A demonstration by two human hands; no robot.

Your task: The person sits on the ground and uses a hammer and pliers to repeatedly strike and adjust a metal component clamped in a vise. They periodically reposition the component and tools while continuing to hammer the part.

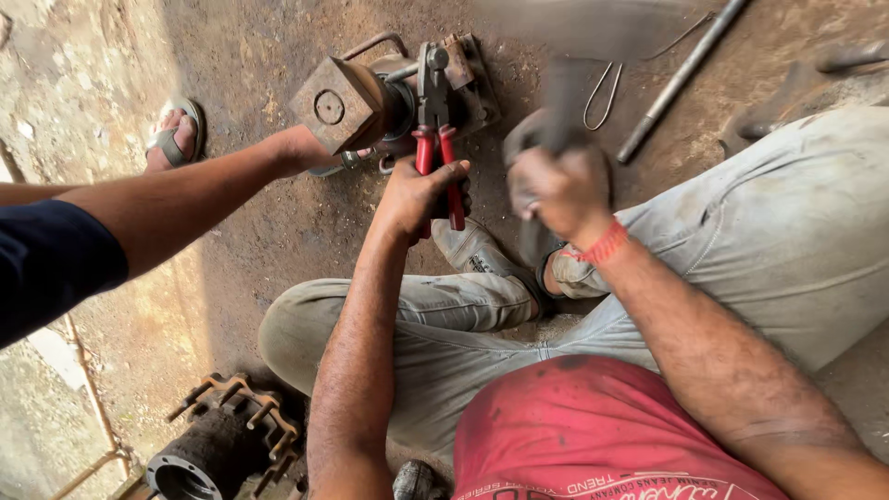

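My left hand [419,193] grips the red handles of a pair of pliers [439,139], whose jaws sit on a rusty metal machine part [361,97] lying on the dirt floor. Raised beside the pliers, my right hand [560,190] is closed around the handle of a hammer [560,102] that is blurred with motion. A red band circles that wrist. Another person's arm [185,199] reaches in from the left, and its hand steadies the metal part from behind.
A steel rod [681,79] and a bent wire loop [604,94] lie at the upper right. The other person's sandalled foot [174,137] is at the upper left. A studded wheel hub [218,444] lies at the lower left. My legs are folded below.
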